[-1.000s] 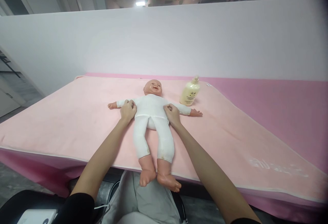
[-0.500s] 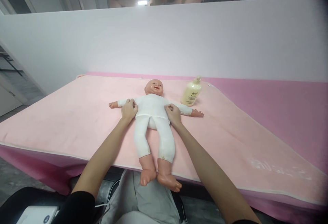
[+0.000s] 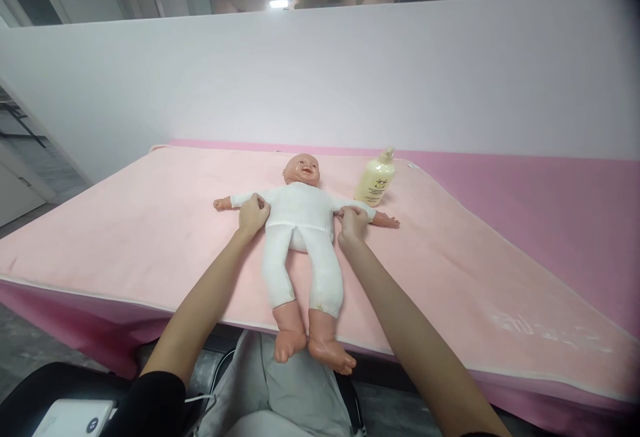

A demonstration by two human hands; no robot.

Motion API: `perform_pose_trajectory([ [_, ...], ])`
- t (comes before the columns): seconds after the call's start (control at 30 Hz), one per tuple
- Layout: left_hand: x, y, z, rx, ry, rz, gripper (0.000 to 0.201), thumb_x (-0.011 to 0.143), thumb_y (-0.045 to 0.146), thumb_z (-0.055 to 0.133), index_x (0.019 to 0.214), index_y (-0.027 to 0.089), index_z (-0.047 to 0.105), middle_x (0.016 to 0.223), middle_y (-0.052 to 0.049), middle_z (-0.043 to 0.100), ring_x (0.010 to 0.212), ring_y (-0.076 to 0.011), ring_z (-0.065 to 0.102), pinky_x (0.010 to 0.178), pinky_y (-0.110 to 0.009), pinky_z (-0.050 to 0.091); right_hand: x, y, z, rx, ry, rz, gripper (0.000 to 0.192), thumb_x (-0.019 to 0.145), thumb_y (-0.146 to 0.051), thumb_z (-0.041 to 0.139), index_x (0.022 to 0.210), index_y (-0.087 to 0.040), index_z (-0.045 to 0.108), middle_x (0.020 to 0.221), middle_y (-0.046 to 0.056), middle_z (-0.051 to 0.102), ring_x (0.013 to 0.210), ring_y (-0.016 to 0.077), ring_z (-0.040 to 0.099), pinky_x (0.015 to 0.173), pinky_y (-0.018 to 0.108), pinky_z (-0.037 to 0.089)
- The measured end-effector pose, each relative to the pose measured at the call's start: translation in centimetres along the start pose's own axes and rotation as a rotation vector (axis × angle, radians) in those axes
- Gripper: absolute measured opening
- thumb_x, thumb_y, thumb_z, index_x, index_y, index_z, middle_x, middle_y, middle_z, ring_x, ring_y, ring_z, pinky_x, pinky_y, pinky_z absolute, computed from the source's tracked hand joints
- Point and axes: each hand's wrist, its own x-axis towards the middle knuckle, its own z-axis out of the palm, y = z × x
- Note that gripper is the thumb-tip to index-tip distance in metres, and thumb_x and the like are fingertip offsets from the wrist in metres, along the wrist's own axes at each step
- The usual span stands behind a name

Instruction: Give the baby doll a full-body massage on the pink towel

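Doll (image 3: 300, 223) lies face up on the pink mat (image 3: 150, 223), feet over the near edge. Left hand (image 3: 253, 213) and right hand (image 3: 353, 220) pinch its white suit at either side. Bottle (image 3: 375, 183) stands near its head.

Your right hand (image 3: 353, 222) has slid outward from the baby doll (image 3: 300, 223)'s side onto its upper arm, fingers now pinching the white sleeve near the shoulder; before, it rested against the torso by the waist
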Motion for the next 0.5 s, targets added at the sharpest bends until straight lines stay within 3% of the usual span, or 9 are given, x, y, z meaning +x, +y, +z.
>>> perform_pose_trajectory([
  [0.1,0.4,0.4,0.3,-0.416,-0.144,-0.249,0.018,0.078,0.03,0.052,0.072,0.015,0.059,0.072,-0.008,0.063,0.066,-0.0175,0.058,0.068,-0.029,0.044,-0.4,-0.5,0.4,0.212,0.075,0.237,0.017,0.065,-0.006,0.04,0.078,-0.018,0.042,0.071,-0.003,0.052,0.066,0.0077,0.057,0.066,0.02,0.051],
  [0.27,0.3,2.2,0.0,-0.851,-0.309,-0.524,0.019,0.079,0.032,0.054,0.077,0.014,0.059,0.077,-0.009,0.065,0.075,-0.0175,0.061,0.077,-0.028,0.048,-1.1,-0.9,0.9,0.309,0.046,0.355,0.017,0.069,-0.004,0.04,0.078,-0.017,0.04,0.073,-0.001,0.051,0.067,0.0069,0.058,0.063,0.017,0.054],
  [0.4,0.0,3.0,0.2,-1.067,-0.242,-0.643,0.016,0.082,0.03,0.049,0.077,0.016,0.054,0.072,-0.005,0.059,0.07,-0.0155,0.06,0.073,-0.027,0.051,-1.1,-1.4,0.8,0.358,-0.043,0.47,0.013,0.074,-0.006,0.041,0.081,-0.017,0.041,0.076,0.001,0.053,0.07,0.0081,0.059,0.063,0.018,0.057],
  [0.5,-0.2,3.0,0.6,-1.143,-0.16,-0.718,0.012,0.082,0.024,0.043,0.073,0.018,0.048,0.067,-0.003,0.053,0.064,-0.0144,0.058,0.068,-0.027,0.053,-0.9,-2.0,0.5,0.363,-0.024,0.537,0.011,0.077,-0.009,0.04,0.084,-0.017,0.042,0.081,0.004,0.055,0.073,0.0082,0.06,0.062,0.017,0.056],
])
